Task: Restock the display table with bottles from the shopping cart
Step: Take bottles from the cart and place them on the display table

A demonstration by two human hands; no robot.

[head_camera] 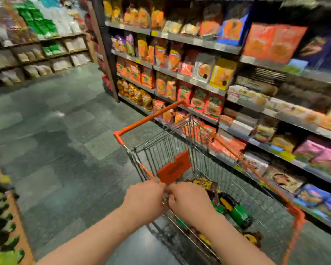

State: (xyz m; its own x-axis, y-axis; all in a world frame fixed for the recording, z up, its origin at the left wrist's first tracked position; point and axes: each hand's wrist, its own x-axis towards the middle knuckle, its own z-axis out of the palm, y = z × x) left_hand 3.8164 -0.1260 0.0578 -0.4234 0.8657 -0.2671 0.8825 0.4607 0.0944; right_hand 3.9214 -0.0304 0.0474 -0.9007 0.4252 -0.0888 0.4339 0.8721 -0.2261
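Everything here hangs off the shopping cart (172, 150), a wire one with orange plastic trim and an orange flap on the near end of the basket. Both hands are right at that near end, just below the flap. The left hand (144, 200) and right hand (189, 203) sit knuckles-up side by side, nearly touching, fingers curled down over the cart's near rail, so both are gripping the cart itself. The fingertips are hidden behind the knuckles and the wire.

The bottles (235, 211) are down inside the cart basket, just past the right hand. They look dark with green caps and yellow labels, lying on their sides in a loose pile. Way too smeared to read any brand or text on them.

To the right of the cart runs a long shelf unit (199, 77) packed with snack bags and boxes, mostly orange, red and yellow, with some pink and blue packs on the lower shelves closest to the cart's right side. There are price strips on the shelf edges, but none of the writing is legible. Ahead and left of the cart is green tiled floor (46, 121), and beyond that another rack (36, 44) of white and green bags. At the far left of the cart there's the edge of a display with green-topped items, too blurred to tell what they are.
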